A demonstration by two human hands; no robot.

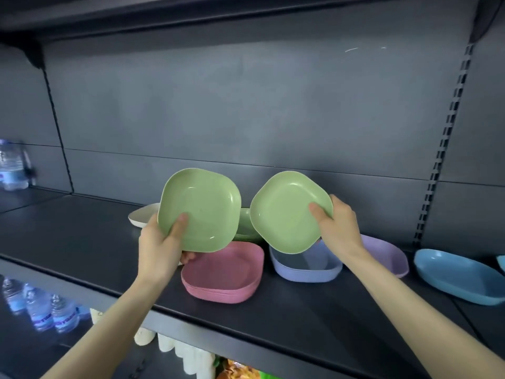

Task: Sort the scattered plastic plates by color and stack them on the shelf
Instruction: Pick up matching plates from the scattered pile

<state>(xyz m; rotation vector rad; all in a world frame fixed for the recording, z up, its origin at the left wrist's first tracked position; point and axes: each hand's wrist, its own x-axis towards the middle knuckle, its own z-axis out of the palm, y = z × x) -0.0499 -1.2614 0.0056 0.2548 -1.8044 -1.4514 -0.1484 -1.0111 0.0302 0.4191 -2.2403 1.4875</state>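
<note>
My left hand [161, 242] grips a green plate [202, 203] by its lower left rim, tilted up facing me above the dark shelf [82, 236]. In my right hand [337, 222] is a second green plate [287, 212], held by its right rim, also tilted. Behind and between them lies another green plate [247, 228] on the shelf. A pink stack [224, 272] sits below the left plate. A periwinkle plate [306, 266] lies under the right one, a lilac plate [388, 253] behind my right wrist, a blue plate [459, 274] at the far right, and a cream plate [142, 214] behind my left hand.
Water bottles [12, 165] stand at the shelf's far left, and more bottles [41, 307] sit on the level below. White packages [188, 354] show under the shelf's front edge. A slotted upright [442, 143] runs down the back panel at right.
</note>
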